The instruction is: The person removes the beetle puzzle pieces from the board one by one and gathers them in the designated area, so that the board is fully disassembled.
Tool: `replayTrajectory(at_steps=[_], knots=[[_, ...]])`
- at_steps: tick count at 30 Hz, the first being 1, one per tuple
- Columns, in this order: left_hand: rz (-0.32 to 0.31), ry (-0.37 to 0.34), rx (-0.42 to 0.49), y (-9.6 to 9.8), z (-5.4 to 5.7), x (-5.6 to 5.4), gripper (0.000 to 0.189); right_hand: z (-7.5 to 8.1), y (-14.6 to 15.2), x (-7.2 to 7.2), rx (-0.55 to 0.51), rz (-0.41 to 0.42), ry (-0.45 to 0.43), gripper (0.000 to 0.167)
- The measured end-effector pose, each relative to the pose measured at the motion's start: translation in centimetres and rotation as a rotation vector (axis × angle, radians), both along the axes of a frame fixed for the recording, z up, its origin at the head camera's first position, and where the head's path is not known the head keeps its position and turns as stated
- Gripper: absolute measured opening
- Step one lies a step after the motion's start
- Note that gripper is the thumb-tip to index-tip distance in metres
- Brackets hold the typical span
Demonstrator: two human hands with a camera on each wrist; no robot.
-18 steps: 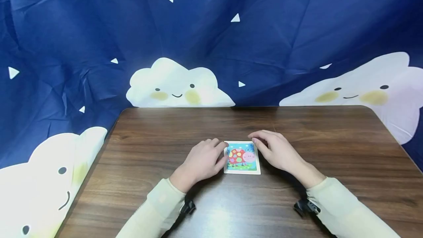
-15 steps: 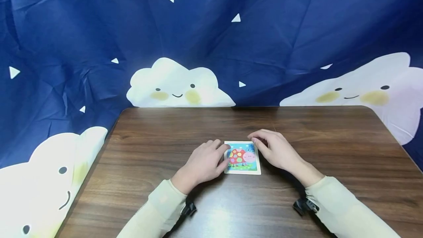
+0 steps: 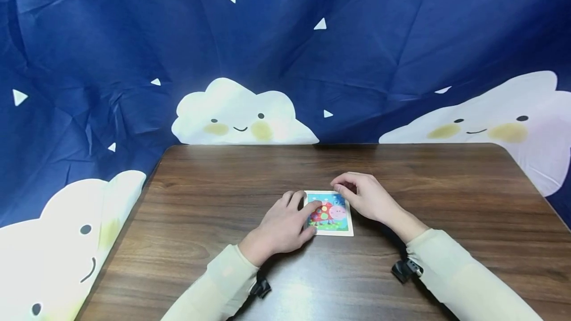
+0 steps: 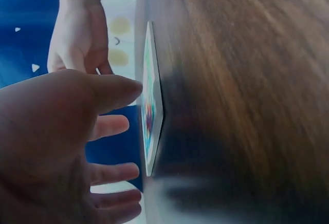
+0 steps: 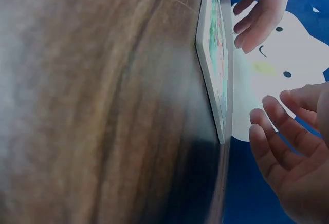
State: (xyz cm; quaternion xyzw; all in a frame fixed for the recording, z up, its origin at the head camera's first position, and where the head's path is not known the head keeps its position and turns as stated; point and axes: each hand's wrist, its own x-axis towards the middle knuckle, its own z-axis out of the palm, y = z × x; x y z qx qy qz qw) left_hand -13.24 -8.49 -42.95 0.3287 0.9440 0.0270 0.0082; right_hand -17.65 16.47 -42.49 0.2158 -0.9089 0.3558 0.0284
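A thin square picture board (image 3: 335, 224) with a white border and a red ladybug on blue and green lies flat on the table. My left hand (image 3: 282, 224) reaches over its left side, index finger stretched above the ladybug and thumb by the near edge. In the left wrist view the thumb and fingers are spread beside the board (image 4: 149, 95); whether they touch it is hard to tell. Over the far right corner hovers my right hand (image 3: 369, 198), fingers loosely bent. The right wrist view shows that hand (image 5: 298, 157) holding nothing, apart from the board (image 5: 212, 54).
The brown wooden table (image 3: 214, 172) has rounded far corners. Behind it hangs a dark blue cloth (image 3: 276, 38) with white clouds and triangles. A black strap device (image 3: 404, 270) sits under the right wrist, and another (image 3: 260, 288) under the left.
My left hand has moved right, its index finger now over the ladybug. My right hand has shifted slightly left and away from me. The board stays in place.
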Motion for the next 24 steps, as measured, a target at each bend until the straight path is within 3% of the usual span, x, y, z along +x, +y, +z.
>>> replayTrajectory(at_steps=[16, 24], knots=[[0.043, -0.038, -0.085, 0.7, -0.6, 0.0, 0.060, -0.7, -0.8, -1.7, 0.001, 0.123, -0.096, 0.014], [0.072, -0.127, -0.106, 0.8, -0.7, -0.3, 0.060, -0.6, -1.0, -2.7, 0.033, 0.207, -0.149, 0.016]])
